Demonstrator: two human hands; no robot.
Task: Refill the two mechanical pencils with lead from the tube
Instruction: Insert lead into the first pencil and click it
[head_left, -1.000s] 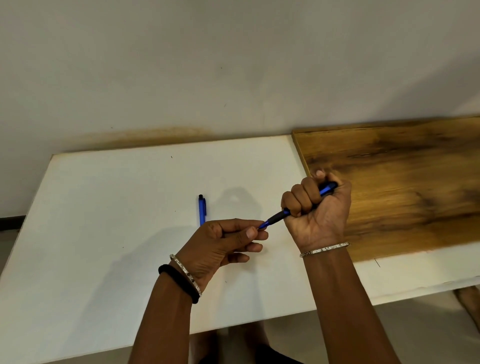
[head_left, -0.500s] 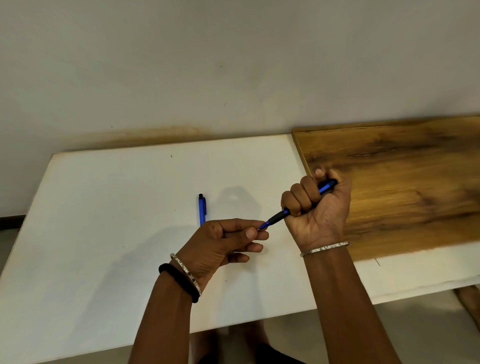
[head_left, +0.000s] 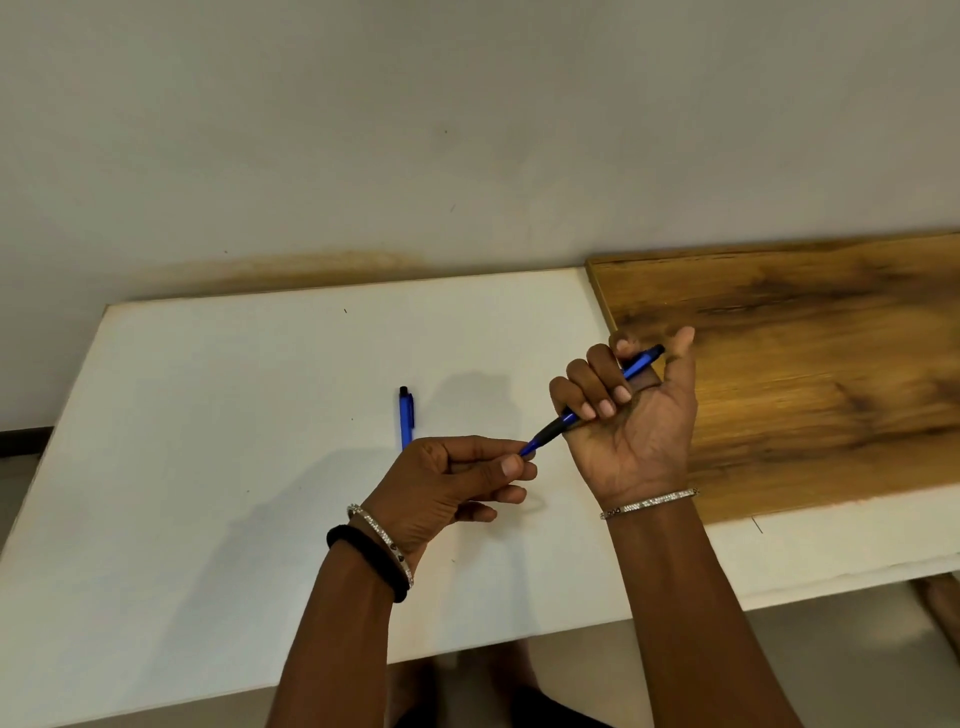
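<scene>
At centre frame I have the right hand (head_left: 631, 415) curled round one pencil (head_left: 558, 423) to steady it while the left hand (head_left: 452, 478) pinches its tip (feeding lead, I judge). The other pencil (head_left: 406, 415) waits left of centre on the table (head_left: 208, 467).

We can't see the tip of the held pencil (head_left: 553, 427): the left hand (head_left: 452, 478) pinches over it, any lead too small to tell. The right hand (head_left: 634, 431) wraps its mid-barrel. Left of it, the second pencil (head_left: 405, 413) has its near end behind the left hand. Right of it, the wooden board (head_left: 805, 364) runs off-frame.
</scene>
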